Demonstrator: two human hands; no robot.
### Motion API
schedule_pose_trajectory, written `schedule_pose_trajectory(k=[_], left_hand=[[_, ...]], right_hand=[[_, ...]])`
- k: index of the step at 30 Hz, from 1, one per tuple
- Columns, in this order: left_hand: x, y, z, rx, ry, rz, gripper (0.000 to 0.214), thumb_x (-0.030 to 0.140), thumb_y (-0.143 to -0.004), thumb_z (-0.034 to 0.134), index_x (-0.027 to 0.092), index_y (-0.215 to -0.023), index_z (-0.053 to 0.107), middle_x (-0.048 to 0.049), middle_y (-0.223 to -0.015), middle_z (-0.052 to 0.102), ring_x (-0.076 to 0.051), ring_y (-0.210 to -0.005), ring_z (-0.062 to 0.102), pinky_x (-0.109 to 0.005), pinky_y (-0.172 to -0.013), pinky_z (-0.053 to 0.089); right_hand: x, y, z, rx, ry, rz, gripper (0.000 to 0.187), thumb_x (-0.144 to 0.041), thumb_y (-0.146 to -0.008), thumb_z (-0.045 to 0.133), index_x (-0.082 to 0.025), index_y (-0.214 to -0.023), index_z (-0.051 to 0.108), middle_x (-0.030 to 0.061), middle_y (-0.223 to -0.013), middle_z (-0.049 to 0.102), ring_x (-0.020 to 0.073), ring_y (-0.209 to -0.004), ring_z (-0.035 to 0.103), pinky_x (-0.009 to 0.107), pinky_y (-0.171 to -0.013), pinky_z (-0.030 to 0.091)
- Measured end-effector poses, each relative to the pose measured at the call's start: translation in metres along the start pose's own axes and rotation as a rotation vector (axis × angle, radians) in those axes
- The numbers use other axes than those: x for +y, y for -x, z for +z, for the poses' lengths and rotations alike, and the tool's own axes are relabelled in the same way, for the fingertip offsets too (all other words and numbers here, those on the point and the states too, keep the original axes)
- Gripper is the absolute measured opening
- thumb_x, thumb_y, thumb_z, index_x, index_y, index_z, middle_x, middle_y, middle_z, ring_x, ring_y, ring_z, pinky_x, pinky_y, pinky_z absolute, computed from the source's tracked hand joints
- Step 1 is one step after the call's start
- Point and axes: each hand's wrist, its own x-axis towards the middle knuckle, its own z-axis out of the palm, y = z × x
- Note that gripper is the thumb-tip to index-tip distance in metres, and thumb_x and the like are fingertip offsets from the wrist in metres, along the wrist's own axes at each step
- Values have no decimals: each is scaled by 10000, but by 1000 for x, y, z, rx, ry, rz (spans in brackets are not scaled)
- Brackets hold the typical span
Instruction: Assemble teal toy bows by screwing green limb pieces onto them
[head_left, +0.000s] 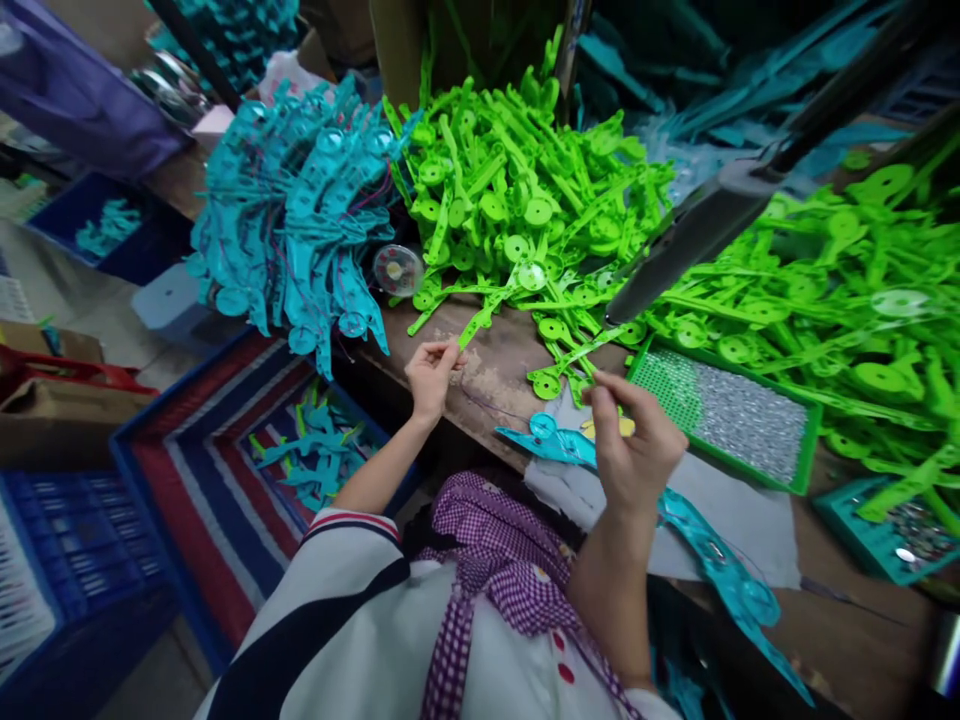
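My left hand (pixel 433 380) is closed, thumb and finger pinching the narrow end of a long green plastic part (pixel 480 318) that reaches toward the green pile. My right hand (pixel 637 435) is also closed, its fingertips at the end of another green plastic part (pixel 587 368) at the pile's front edge. Below the right hand lies a turquoise plastic part (pixel 551 440), and a second turquoise part (pixel 720 575) stretches to the lower right. A small yellow piece (pixel 624 426) shows partly behind the right fingers. A thin dark wire (pixel 484 402) lies on the table between both hands.
A large green pile (pixel 517 180) fills the back, beside stacked turquoise parts (pixel 300 220). A green tray (pixel 802 465) holds small metal pieces; a teal tray (pixel 847 535) stands right. A dark tool (pixel 697 235) hangs overhead. A striped, lined bin (pixel 202 480) is at left.
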Motion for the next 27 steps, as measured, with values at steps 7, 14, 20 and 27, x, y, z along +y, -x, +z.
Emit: schedule_pose_trajectory(k=[7,14,20,27], left_hand=[[-7,27,-23,-33,-52,3,421,515,-683,863,166,-797,656,8,-644,705,-149,-561,709,-257,-568,586],[-5,26,-65,-130,-226,-15,387,520,-717,830,175,-799,673,13,-643,686,-145,-560,699,-238,-552,564],[-19,-5,-79,-149,-540,144,301,489,-863,690,189,-855,669,-9,-735,670,-135,-623,657,-245,-601,547],[-23,12,-57,-10,-829,639,278,336,-930,640,176,-1157,651,-144,-1226,580,-264,-1209,579,-459,-1082,467]], right_hand=[[5,-7,20,-65,-93,198,258,-422,-966,596,-216,-1034,735,52,-937,756,199,-849,718,381,-810,583],[39,-21,26,-156,103,92,268,-404,-957,561,-224,-1072,723,104,-1084,722,251,-1000,679,445,-891,560],[75,-86,93,-396,71,55,336,-385,-960,469,-204,-1093,720,128,-1138,734,270,-1067,673,443,-970,526],[117,-152,151,-320,425,373,392,-371,-935,478,-115,-1164,667,242,-1247,659,379,-1185,605,554,-1022,448]])
